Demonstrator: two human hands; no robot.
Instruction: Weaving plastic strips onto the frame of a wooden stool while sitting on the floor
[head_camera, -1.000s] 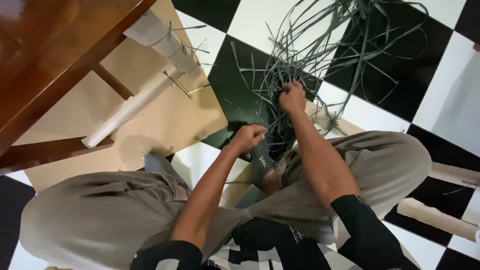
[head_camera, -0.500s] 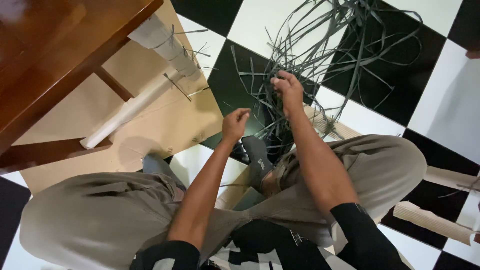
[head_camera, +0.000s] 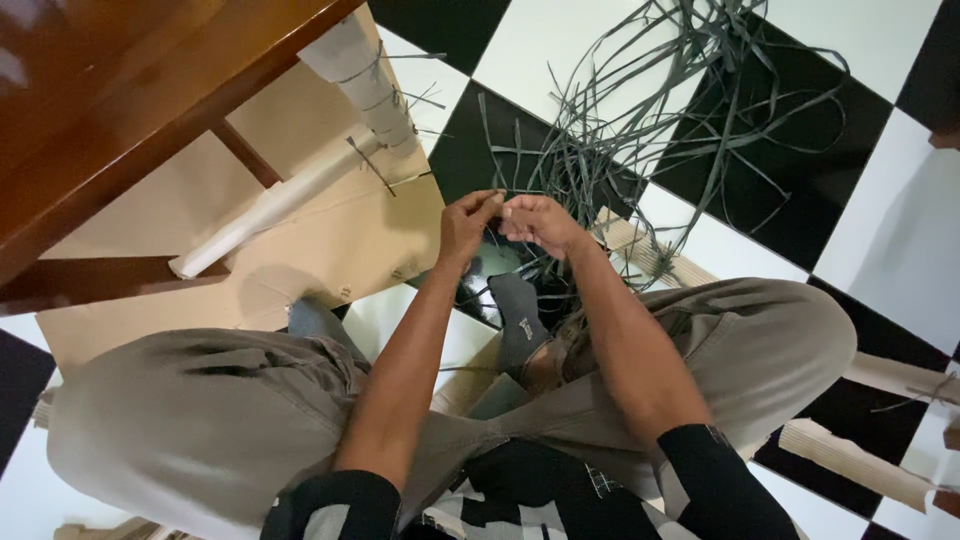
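I sit cross-legged on a checkered floor. My left hand (head_camera: 465, 225) and my right hand (head_camera: 540, 222) meet fingertip to fingertip above my grey-socked foot (head_camera: 520, 325). Both pinch a thin dark grey strip at the near edge of a loose tangle of grey strips (head_camera: 650, 130), which spreads over the black and white tiles beyond my hands. The pinched strip is mostly hidden by my fingers.
A brown wooden table (head_camera: 120, 100) overhangs the upper left. Under it lies a flat cardboard sheet (head_camera: 330, 250) with a white tube (head_camera: 270, 205) and a wrapped roll (head_camera: 365, 75). Cardboard rolls (head_camera: 900, 375) lie at the right by my knee.
My right hand has drawn back from the tangle toward me, and my left hand has risen to meet it. Both now pinch together in front of my foot.
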